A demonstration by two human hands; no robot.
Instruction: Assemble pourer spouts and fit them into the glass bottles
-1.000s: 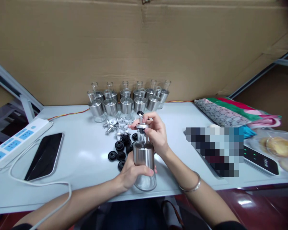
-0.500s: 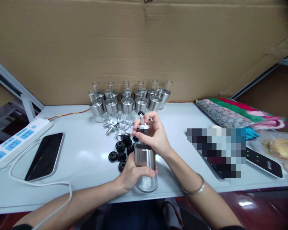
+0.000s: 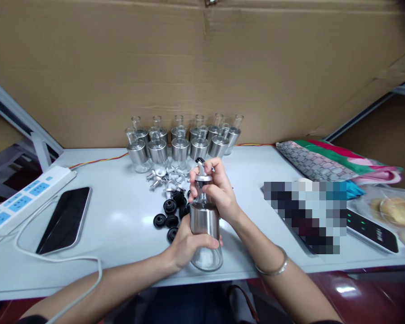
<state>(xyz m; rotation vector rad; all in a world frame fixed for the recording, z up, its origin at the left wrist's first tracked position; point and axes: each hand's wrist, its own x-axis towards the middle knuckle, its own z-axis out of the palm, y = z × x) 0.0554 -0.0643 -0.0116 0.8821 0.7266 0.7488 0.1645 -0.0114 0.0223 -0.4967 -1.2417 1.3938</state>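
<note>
A glass bottle with a steel sleeve [image 3: 205,220] stands upright near the table's front edge. My left hand [image 3: 186,243] is wrapped round its lower body, thumb across the front. At the top, my right hand [image 3: 219,189] has its fingers closed round a silver pour spout [image 3: 202,177], which sits on the bottle's neck. Just left of the bottle lie several black ribbed stoppers [image 3: 169,206]. Behind those is a pile of silver spout pieces [image 3: 168,176]. Two rows of similar steel-sleeved bottles [image 3: 180,147] stand farther back.
A white power strip [image 3: 30,198] and a black phone [image 3: 65,220] with a white cable lie on the left. On the right are a patterned cloth bundle [image 3: 334,157], a dark device [image 3: 371,231] and bagged food [image 3: 398,210]. Cardboard [image 3: 202,67] walls the back.
My right fingers have shifted slightly round the spout and bottle neck. The left hand keeps its hold on the bottle. The whole view has moved very slightly.
</note>
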